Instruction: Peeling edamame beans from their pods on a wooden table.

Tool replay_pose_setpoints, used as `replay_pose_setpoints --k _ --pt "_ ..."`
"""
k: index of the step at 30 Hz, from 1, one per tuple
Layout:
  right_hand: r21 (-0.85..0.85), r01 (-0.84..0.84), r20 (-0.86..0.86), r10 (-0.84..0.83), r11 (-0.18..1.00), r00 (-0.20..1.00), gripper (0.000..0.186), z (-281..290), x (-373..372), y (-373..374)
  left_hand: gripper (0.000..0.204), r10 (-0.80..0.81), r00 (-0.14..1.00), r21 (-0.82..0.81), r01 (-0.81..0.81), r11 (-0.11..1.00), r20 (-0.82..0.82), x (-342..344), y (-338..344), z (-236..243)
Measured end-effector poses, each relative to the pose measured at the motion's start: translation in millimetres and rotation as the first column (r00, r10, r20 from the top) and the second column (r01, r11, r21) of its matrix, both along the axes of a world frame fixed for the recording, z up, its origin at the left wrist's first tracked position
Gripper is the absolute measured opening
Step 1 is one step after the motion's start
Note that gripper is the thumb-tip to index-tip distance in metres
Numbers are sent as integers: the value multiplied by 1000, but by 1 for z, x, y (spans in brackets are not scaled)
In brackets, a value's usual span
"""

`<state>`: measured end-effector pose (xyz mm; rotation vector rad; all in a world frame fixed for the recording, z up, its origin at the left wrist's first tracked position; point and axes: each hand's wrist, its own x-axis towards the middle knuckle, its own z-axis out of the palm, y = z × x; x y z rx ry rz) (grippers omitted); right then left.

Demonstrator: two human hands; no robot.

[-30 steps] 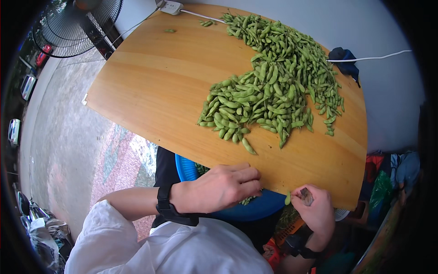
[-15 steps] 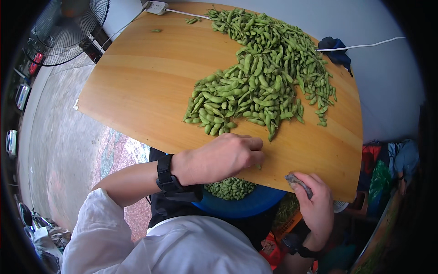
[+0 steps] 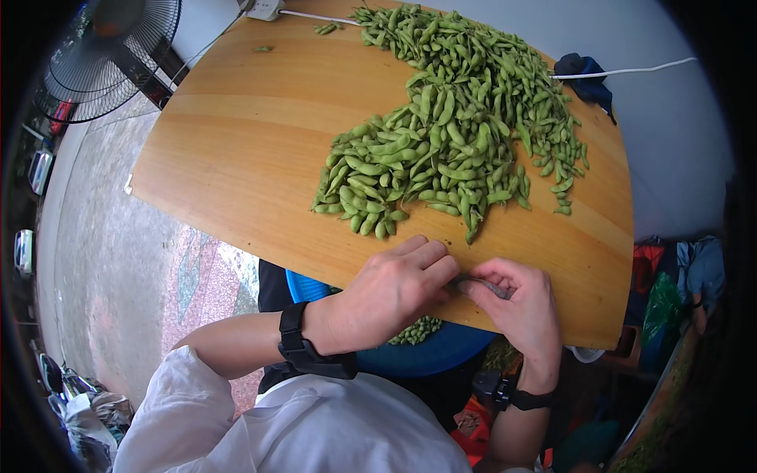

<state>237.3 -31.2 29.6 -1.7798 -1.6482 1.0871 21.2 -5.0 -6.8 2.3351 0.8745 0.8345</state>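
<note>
1. At the grip: the left hand [image 3: 390,292] is bent over with its fingertips turned down and hidden, so I cannot tell whether they pinch anything. The right hand [image 3: 520,307] meets it from the right, fingers curled toward the thumb; a grey strip [image 3: 490,288] lies along them, whether held or worn is unclear. It may shield the skin.
2. Just below the grip: green beans [image 3: 416,329] lie in a blue basin [image 3: 430,359], probably tucked under the table edge to catch what drops. The left hand and forearm block part of it from view.
3. Just beyond the fingers: the pile of green pods [image 3: 465,142] spreads across the wooden table [image 3: 229,150], its near tip within easy reach.
4. Farther off: a dark cloth item [image 3: 587,83] and white cable [image 3: 646,71] behind the pile to the right; a fan [image 3: 110,51] far left.
</note>
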Motion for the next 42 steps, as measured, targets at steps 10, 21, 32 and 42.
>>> replay_pose_setpoints --k 10,21,32,42 --pt "-67 -21 151 31 998 988 17 8 -8 11 35 -13 999 18 14 1000 -33 1 -2 0" --pt "-129 -57 242 87 990 966 25 9 -5 24 24 -181 977 90 192 977 -115 -1 16 0" --pt "-88 -61 244 81 994 966 25 9 -11 15 22 -92 995 -32 93 995 27 -12 3 2" --pt "-167 40 -11 -43 985 999 27 12 -6 -16 26 -55 992 -72 47 996 -117 -10 -5 8"
